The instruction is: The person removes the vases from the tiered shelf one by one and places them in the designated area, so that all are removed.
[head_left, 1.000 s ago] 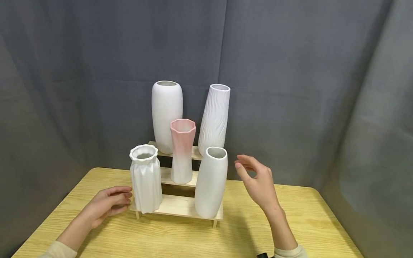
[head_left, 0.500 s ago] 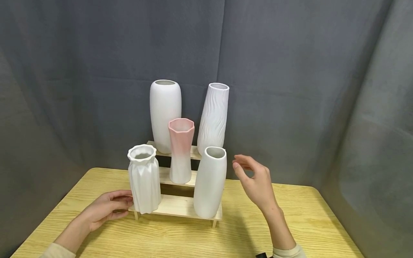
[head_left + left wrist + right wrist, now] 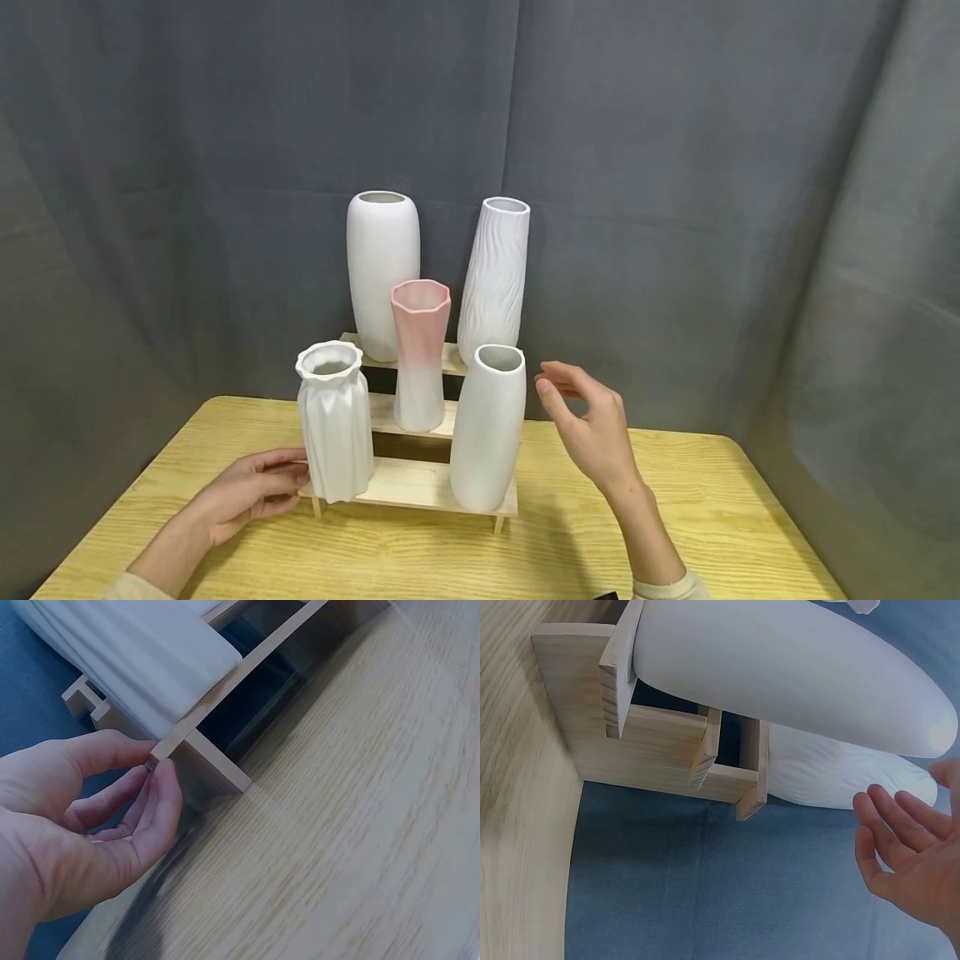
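Observation:
The left hand (image 3: 240, 492) pinches the left end of the lowest board of a three-tier wooden stand (image 3: 408, 483); in the left wrist view, thumb and fingertips of that hand (image 3: 90, 817) meet at the board's corner (image 3: 174, 741). Just beside it stands a white pleated vase (image 3: 336, 433). The right hand (image 3: 600, 433), fingers loosely bent, hovers empty to the right of a smooth white vase (image 3: 489, 433) on the same board. In the right wrist view a gap separates this hand (image 3: 915, 855) from the smooth vase (image 3: 795, 675).
A pink-and-white vase (image 3: 422, 358) stands on the middle tier. The top tier holds a tall smooth white vase (image 3: 384, 275) and a wavy-textured white vase (image 3: 495, 283). Grey curtains (image 3: 675, 208) hang behind and beside the wooden table (image 3: 420, 567).
The left hand's fingers have come against the stand's left end and closed on the board. The right hand has drifted slightly left. The head view has shifted a little.

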`<state>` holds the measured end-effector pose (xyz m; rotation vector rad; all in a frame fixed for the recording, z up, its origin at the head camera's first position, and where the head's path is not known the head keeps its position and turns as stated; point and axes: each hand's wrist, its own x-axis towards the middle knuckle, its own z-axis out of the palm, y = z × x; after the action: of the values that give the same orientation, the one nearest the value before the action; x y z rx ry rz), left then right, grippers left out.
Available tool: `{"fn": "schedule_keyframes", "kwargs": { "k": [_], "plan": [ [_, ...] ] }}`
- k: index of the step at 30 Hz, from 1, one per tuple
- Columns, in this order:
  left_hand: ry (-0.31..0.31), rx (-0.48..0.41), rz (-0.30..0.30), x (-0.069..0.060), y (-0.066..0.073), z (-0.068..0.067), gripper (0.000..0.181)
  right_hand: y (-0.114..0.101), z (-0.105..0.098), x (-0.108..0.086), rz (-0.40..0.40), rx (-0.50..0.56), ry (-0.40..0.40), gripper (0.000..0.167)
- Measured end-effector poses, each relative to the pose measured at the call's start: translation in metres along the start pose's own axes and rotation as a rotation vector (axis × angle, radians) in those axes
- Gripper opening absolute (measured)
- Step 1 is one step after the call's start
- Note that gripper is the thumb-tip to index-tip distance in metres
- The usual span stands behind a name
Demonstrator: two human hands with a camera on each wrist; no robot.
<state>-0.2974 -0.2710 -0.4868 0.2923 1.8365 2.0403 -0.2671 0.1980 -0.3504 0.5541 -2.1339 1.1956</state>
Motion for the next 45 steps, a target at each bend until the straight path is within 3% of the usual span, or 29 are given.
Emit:
{"fn": "schedule_keyframes", "kwargs": {
  "k": [15, 29, 40, 45],
  "plan": [
    [-0.027, -0.02, 0.007, 0.003, 0.007, 0.0, 0.042, -0.005, 0.011, -0.001, -0.049, 0.031, -0.093, 0.031],
    [-0.014, -0.034, -0.029, -0.002, -0.001, 0.002, 0.044, -0.012, 0.019, -0.011, 0.042, 0.012, -0.175, 0.047],
    [-0.006, -0.034, -0.008, -0.001, -0.001, 0.0, 0.04, -0.014, 0.026, -0.01, 0.179, 0.163, -0.218, 0.08],
    [-0.011, -0.034, -0.002, 0.0, -0.002, 0.001, 0.037, -0.011, 0.029, -0.01, 0.166, 0.182, -0.237, 0.081]
  ]
}}
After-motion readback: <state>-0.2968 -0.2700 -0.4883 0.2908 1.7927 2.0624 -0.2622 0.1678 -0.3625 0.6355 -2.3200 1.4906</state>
